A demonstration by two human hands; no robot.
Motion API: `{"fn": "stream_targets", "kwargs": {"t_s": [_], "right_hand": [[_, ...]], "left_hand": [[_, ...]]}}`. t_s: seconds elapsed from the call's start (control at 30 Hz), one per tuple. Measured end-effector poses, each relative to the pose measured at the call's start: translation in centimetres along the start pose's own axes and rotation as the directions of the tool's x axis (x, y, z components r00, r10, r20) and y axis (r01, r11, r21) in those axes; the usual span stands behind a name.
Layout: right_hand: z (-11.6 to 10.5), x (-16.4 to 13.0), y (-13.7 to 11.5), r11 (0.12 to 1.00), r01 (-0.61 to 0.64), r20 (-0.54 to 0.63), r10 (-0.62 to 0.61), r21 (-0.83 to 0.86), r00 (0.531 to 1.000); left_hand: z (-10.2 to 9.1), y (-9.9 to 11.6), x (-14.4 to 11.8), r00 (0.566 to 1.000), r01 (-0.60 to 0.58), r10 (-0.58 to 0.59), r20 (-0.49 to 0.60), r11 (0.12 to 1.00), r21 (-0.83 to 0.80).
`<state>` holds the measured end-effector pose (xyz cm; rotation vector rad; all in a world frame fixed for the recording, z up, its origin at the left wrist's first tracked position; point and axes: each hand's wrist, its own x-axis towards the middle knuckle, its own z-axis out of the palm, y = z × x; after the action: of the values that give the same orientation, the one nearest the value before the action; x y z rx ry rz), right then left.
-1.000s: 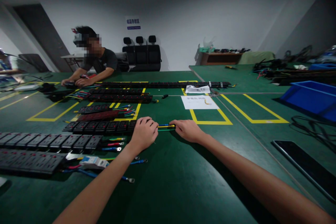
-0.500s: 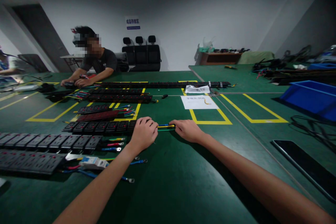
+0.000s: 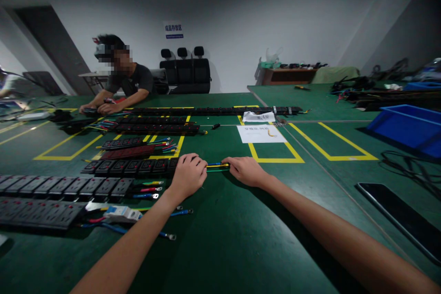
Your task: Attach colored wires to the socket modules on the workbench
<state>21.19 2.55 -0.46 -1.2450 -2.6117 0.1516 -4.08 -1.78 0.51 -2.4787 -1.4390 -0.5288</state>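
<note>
The left hand [image 3: 187, 175] is clenched over the end of a black socket strip [image 3: 132, 166] lying on the green desk [image 3: 223, 239]. The right hand [image 3: 246, 170] has its fingers pinching the short bundle of blue, yellow and green wires [image 3: 217, 165] that runs out of the strip between both hands. A white paper sheet [image 3: 261, 133] lies farther back.
</note>
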Motion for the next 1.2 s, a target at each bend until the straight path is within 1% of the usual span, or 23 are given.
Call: {"fn": "stream_targets", "kwargs": {"t_s": [0.5,0.97,1.2], "right_hand": [[0.10,-0.03,0.08,1.000,-0.001,0.001,0.001,-0.010,1.000],[-0.23,-0.06,-0.19,1.000,-0.017,0.023,0.017,-0.011,1.000],[-0.07,-0.02,-0.07,1.000,-0.008,0.021,0.008,-0.012,1.000]], "left_hand": [[0.02,-0.03,-0.01,1.000,0.002,-0.003,0.014,1.000,0.015],[-0.04,0.00,-0.02,1.000,0.002,-0.002,-0.016,1.000,-0.011],[0.00,0.01,-0.03,1.000,-0.007,0.007,-0.009,1.000,0.010]]}}
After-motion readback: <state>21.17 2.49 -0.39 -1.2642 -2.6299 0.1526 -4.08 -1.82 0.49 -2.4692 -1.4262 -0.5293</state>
